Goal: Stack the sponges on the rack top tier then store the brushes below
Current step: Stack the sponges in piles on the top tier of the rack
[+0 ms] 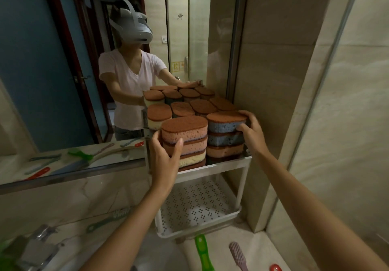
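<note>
While both hands are engaged at the white rack (244,183), its position is recorded as the counter (259,247) corner, against the mirror (42,81) and beside the tiled wall. The sponges (202,106) are found on the top tier (221,164), set in several stacks with their brown scouring faces upward.

The front-left stack (185,131), made up of pink and yellow sponges, is grasped by the left hand (166,157): the thumb is laid across its front face and the fingers are curled round its left end. The front-right stack (225,139), with blue sponges above a pink one, is grasped at its upper sponge by the right hand (250,131): the fingers are hooked over the far right edge and the thumb is pressed against the front. The two stacks are seen touching side by side at the front rim.

The lower tier (195,203), a perforated white tray, is noted beneath. A green brush (203,251) and a mauve brush (237,254) are recorded lying on the counter just in front of the rack. A teal brush (109,220) is noted to the left, apart from the rack. A faucet (37,247) is seen at the lower left.
</note>
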Demonstrator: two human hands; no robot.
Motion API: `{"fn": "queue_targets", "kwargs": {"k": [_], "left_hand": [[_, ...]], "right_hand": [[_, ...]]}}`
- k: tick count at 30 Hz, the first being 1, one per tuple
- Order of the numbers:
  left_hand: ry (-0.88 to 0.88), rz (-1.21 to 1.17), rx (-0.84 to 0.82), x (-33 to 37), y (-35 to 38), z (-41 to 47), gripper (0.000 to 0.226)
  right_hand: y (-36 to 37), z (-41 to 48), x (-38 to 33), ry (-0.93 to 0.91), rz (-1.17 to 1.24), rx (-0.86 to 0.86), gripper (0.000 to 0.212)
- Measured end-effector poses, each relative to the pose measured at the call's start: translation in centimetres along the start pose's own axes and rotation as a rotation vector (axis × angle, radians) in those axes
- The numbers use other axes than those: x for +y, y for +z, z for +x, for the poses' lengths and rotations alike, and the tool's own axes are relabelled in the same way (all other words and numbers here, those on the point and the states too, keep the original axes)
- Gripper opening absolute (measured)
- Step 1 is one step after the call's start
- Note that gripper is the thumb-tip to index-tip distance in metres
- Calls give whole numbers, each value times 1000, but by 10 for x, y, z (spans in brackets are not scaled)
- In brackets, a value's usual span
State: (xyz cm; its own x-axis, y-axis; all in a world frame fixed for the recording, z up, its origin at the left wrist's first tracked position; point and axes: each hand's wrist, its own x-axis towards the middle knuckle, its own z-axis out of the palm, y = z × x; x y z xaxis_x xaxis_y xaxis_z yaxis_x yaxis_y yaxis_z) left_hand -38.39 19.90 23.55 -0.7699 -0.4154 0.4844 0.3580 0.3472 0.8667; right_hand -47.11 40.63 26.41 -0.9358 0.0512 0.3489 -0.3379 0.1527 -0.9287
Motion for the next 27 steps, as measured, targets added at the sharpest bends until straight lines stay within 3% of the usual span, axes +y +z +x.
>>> {"fn": "queue_targets", "kwargs": {"k": [11,16,19,21,24,27], "left_hand": [[-21,124,-43,-5,2,0,56],[-12,199,138,-7,-7,2,48],[-30,195,263,1,-12,19,50],[-147,127,270,5,-12,36,55],[-332,7,161,4,-10,55,63],[-392,-109,33,2,-5,64,65]], "right_hand": [[-1,-11,6,-52,57,-165,68],[3,-15,3,-67,48,-65,71],[4,-10,-5,-77,-171,61,61],[5,-3,-14,-114,-345,83,52],[10,15,-30,-149,-650,23,48],[16,32,-41,-87,-889,-105,51]]}}
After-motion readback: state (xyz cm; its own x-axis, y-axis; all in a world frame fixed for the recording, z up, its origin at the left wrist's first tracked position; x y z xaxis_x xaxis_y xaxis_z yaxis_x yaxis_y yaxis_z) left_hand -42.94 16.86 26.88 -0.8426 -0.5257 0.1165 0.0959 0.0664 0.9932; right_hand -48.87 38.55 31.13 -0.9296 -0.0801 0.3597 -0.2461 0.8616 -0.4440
